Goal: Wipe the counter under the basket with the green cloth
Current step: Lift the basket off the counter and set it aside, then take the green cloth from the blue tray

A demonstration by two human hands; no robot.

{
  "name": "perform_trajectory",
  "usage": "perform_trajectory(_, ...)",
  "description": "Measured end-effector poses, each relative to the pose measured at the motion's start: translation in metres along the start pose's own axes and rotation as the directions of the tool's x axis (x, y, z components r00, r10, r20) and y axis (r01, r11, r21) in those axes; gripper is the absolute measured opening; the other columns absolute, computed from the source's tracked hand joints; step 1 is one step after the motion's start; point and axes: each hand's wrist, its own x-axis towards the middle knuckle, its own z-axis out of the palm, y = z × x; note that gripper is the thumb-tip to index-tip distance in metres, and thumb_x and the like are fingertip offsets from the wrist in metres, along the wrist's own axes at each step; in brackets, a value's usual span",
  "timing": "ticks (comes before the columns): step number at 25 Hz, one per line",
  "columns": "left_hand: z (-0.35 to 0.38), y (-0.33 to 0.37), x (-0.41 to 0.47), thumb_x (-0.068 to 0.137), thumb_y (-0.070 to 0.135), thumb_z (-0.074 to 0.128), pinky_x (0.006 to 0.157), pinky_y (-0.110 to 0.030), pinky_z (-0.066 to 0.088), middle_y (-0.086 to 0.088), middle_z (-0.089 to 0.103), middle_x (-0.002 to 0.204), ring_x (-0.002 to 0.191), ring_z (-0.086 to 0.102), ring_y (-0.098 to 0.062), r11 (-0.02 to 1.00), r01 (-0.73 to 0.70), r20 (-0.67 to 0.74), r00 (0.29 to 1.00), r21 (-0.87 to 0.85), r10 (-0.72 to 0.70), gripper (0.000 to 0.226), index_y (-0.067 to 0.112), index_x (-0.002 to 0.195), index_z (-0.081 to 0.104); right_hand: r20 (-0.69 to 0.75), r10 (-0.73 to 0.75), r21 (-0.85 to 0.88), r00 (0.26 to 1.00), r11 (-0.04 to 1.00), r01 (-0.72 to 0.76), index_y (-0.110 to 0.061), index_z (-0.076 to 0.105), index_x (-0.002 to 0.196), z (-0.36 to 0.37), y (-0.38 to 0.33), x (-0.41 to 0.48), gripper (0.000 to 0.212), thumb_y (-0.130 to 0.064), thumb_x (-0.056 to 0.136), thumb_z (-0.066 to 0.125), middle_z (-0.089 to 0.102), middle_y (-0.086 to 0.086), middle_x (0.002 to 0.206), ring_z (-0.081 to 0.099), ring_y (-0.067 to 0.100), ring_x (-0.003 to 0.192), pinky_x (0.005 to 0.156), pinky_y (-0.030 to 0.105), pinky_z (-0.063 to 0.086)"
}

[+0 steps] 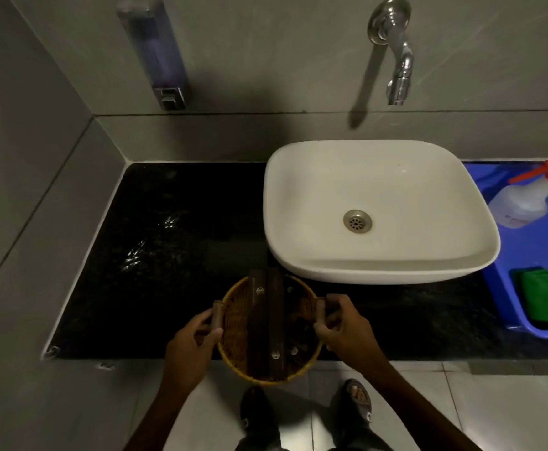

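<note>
A round woven yellow basket (238, 307) with dark brown boxes in it hangs over the front edge of the black counter (168, 255). My left hand (189, 345) grips its left handle and my right hand (342, 330) grips its right handle. The green cloth (547, 297) lies folded in a blue tub (507, 307) at the far right of the counter. Wet streaks shine on the counter's left part.
A white basin (376, 209) stands on the counter right of centre, under a chrome wall tap (396, 60). A spray bottle (526, 200) lies in the blue tub. A soap dispenser (158, 53) hangs on the wall. My sandalled feet (358, 398) stand on the tiled floor.
</note>
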Motion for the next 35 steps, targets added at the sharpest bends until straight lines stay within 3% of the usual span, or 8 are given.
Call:
perform_trajectory(4,0.017,0.034,-0.011,0.090,0.021,0.063,0.095,-0.049,0.047,-0.018,0.060,0.125,0.114,0.055,-0.033,0.975,0.009,-0.265,0.963,0.222,0.051,0.045,0.012,0.133,0.051,0.205,-0.015,-0.027,0.979,0.999,0.021,-0.032,0.051,0.112,-0.053,0.015,0.011,0.044,-0.038,0.078,0.078,0.070,0.000,0.082,0.070,0.012,0.073,0.064,0.025,0.058)
perform_trajectory(8,0.091,0.125,-0.023,0.091,0.022,0.058,0.098,-0.047,0.046,-0.009,0.064,0.120,0.113,0.056,-0.030,0.878,-0.275,-0.341,0.843,0.391,0.416,0.032,0.016,0.122,0.058,0.021,-0.020,-0.019,1.000,1.000,0.020,-0.022,0.067,0.090,-0.157,0.050,0.030,0.017,-0.029,0.079,0.078,0.069,-0.002,0.068,0.068,0.007,0.051,0.058,0.028,0.059)
perform_trajectory(12,0.194,0.222,-0.020,0.090,0.019,0.059,0.095,-0.033,0.045,0.001,0.063,0.120,0.110,0.055,-0.017,0.819,-0.533,-0.143,0.812,0.214,0.566,0.032,0.026,0.121,0.054,-0.258,-0.033,-0.047,0.966,0.999,0.021,-0.023,0.066,0.077,-0.269,0.086,0.044,0.011,-0.023,0.080,0.077,0.065,0.000,0.063,0.062,0.016,0.054,0.063,0.035,0.052)
perform_trajectory(15,0.281,0.280,-0.026,0.087,0.019,0.059,0.084,-0.031,0.051,0.002,0.066,0.112,0.103,0.059,-0.017,0.640,-0.754,0.043,0.652,0.148,0.757,0.032,0.024,0.118,0.059,-0.472,0.047,-0.218,0.880,0.961,-0.168,-0.017,0.068,0.086,-0.348,0.125,0.050,0.016,-0.029,0.079,0.077,0.070,0.006,0.076,0.067,0.025,0.080,0.074,0.031,0.047)
perform_trajectory(21,0.421,0.312,-0.033,0.090,0.023,0.052,0.097,-0.043,0.042,-0.014,0.060,0.129,0.120,0.049,-0.032,0.279,-0.933,0.661,0.357,0.226,0.660,0.042,0.011,0.131,0.052,-0.336,0.385,-0.339,0.860,0.802,-0.492,0.000,0.040,0.139,-0.406,0.186,0.065,0.081,-0.037,0.078,0.078,0.052,0.024,0.140,0.050,0.038,0.129,0.103,0.040,0.043)
perform_trajectory(29,0.454,0.312,-0.029,0.092,0.015,0.049,0.111,-0.040,0.025,-0.022,0.051,0.139,0.131,0.040,-0.036,0.440,-0.871,0.760,0.436,0.220,0.483,0.045,0.006,0.136,0.045,-0.298,0.558,0.030,0.775,0.817,-0.576,-0.001,0.062,0.122,-0.394,0.193,0.080,0.060,-0.024,0.069,0.079,0.062,0.023,0.125,0.062,0.034,0.106,0.087,0.040,0.054)
perform_trajectory(32,0.407,0.313,-0.035,0.089,0.007,0.055,0.108,-0.036,0.030,-0.024,0.059,0.129,0.120,0.052,-0.037,0.559,-0.829,0.577,0.445,-0.025,0.685,0.042,0.000,0.130,0.052,-0.350,0.437,0.302,0.829,0.890,-0.342,-0.009,0.073,0.086,-0.375,0.153,0.058,0.016,-0.006,0.069,0.073,0.073,0.012,0.083,0.065,0.022,0.069,0.051,0.023,0.050)
perform_trajectory(35,0.329,0.301,-0.034,0.084,0.015,0.068,0.097,-0.031,0.047,-0.012,0.063,0.125,0.110,0.061,-0.026,0.674,-0.682,0.266,0.620,-0.283,0.738,0.046,0.008,0.128,0.055,-0.374,0.249,0.478,0.893,0.877,-0.044,-0.008,0.066,0.090,-0.343,0.083,0.029,0.021,0.002,0.073,0.059,0.071,0.005,0.078,0.067,0.022,0.078,0.061,0.025,0.054)
